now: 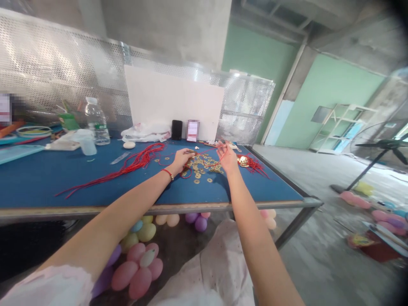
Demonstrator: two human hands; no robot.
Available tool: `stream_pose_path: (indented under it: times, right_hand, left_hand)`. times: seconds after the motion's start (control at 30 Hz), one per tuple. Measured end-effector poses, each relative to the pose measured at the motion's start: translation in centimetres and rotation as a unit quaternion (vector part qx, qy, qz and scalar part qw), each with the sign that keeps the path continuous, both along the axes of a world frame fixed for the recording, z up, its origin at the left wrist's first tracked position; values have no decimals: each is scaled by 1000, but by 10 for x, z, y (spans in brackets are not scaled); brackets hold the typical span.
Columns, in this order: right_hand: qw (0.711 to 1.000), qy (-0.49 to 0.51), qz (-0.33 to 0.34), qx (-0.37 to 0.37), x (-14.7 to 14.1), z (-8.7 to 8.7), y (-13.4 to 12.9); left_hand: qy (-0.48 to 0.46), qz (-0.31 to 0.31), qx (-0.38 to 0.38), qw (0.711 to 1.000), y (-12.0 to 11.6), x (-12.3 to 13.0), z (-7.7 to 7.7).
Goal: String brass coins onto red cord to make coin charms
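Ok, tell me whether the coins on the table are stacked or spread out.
Spread out: the coins lie scattered over the blue tabletop, mostly between the left hand and right hand, some overlapping, a few apart.

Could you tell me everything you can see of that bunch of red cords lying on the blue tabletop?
The bunch of red cords is made of many thin, bright red strands that look like string. It lies loosely and slantwise on the blue tabletop, left of the left hand. Its far end is thick and tangled; toward the near left it thins to a few trailing ends. Neither hand touches it.
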State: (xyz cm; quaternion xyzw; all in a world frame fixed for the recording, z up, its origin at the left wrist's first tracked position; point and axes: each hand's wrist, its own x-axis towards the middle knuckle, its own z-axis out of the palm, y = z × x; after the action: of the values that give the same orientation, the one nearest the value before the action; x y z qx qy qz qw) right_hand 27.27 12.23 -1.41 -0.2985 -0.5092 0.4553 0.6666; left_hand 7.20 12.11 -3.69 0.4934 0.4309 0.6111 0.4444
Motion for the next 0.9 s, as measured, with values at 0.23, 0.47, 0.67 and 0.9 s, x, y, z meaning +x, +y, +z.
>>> stream_pose_path:
  times: [0.23, 0.47, 0.67, 0.9]
  right_hand:
    - [978, 175, -104, -39, 22, -5, 8]
    - [938, 174, -278, -109, 27, -10, 13]
    - [939, 21, -342, -21, 12, -3, 2]
    - [861, -408, -246, 177, -23, -10, -20]
  left_hand:
    - [40, 34, 1, 999, 7, -4, -5]
    - [45, 77, -8, 996, 14, -8, -11]
    - [135, 121, 19, 983, 17, -9, -13]
    - [322, 141, 101, 931, 9, -7, -6]
